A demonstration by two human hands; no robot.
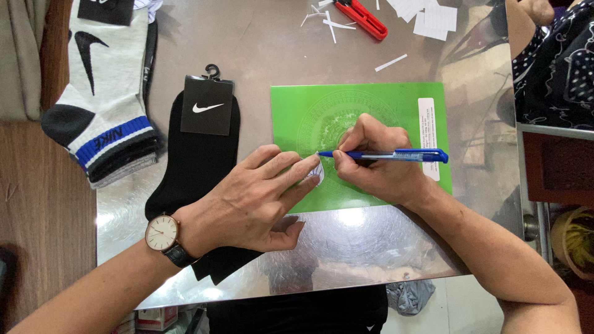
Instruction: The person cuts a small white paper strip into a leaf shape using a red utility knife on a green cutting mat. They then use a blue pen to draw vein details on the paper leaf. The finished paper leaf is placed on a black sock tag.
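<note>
My right hand (pixel 377 164) grips a blue pen (pixel 396 155), its tip pointing left onto a small white paper piece (pixel 315 173). That piece lies on a green cutting mat (pixel 371 105) in the middle of the shiny metal table (pixel 260 43). My left hand (pixel 253 198), with a wristwatch (pixel 162 234) on the wrist, lies flat with spread fingers, the fingertips pressing the paper piece down. A pair of black socks (pixel 192 167) with a black card hanger lies under my left wrist.
A stack of grey, white and blue socks (pixel 102 111) lies at the table's left edge. A red cutter (pixel 362 15), paper strips and white paper squares (pixel 433 15) sit at the far side. Another person's patterned sleeve (pixel 550 62) is at the right. Wooden floor lies left.
</note>
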